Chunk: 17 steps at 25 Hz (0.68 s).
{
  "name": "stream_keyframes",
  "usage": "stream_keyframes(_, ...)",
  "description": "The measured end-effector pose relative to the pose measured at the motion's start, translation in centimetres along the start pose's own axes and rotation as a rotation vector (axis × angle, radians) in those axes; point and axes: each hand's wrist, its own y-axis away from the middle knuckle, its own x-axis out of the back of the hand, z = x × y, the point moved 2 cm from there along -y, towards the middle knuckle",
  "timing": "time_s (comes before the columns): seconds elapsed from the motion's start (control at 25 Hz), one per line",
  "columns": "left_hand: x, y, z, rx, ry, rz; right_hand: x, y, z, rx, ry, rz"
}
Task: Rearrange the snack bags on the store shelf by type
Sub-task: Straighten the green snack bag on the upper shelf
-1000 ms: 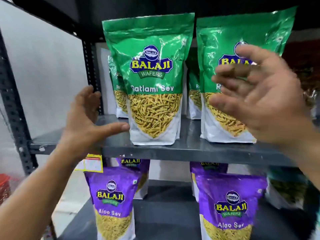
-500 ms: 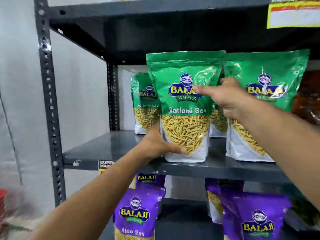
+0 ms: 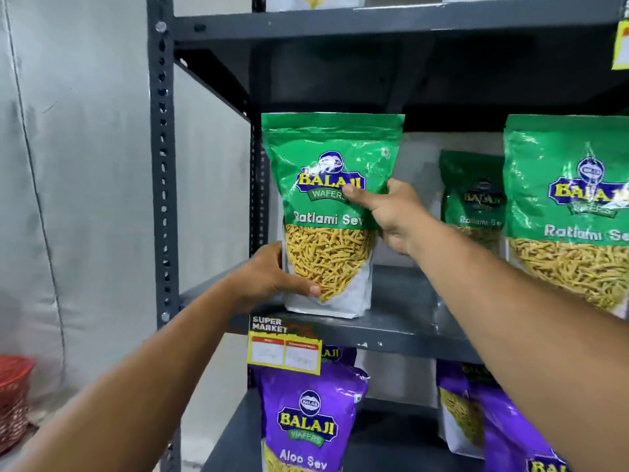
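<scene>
both hands grip the green bag (image 3: 328, 185), which stands upright at the left end of the shelf (image 3: 391, 330). left hand (image 3: 269, 281) clasps its lower left edge; right hand (image 3: 391, 212) clasps its right side, thumb on front.

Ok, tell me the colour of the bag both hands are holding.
Green on top, with a white base and a clear window showing yellow sev: the Ratlami Sev bag, seen in the head view.
</scene>
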Motion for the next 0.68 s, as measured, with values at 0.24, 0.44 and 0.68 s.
stream_keyframes(0.24, 1.3, 0.0, -1.2, 0.024, -0.05, 0.008, -1.1, -1.2, 1.1, -0.042, -0.12, 0.004)
stream_keyframes(0.44, 1.4, 0.1, -1.4, 0.007, -0.065, 0.01, -1.0, -1.3, 1.2, -0.027, -0.155, -0.019)
stream_keyframes(0.68, 1.9, -0.1, -2.2, 0.013, 0.028, 0.011, -1.8, -1.2, 1.5, -0.063, -0.136, -0.003)
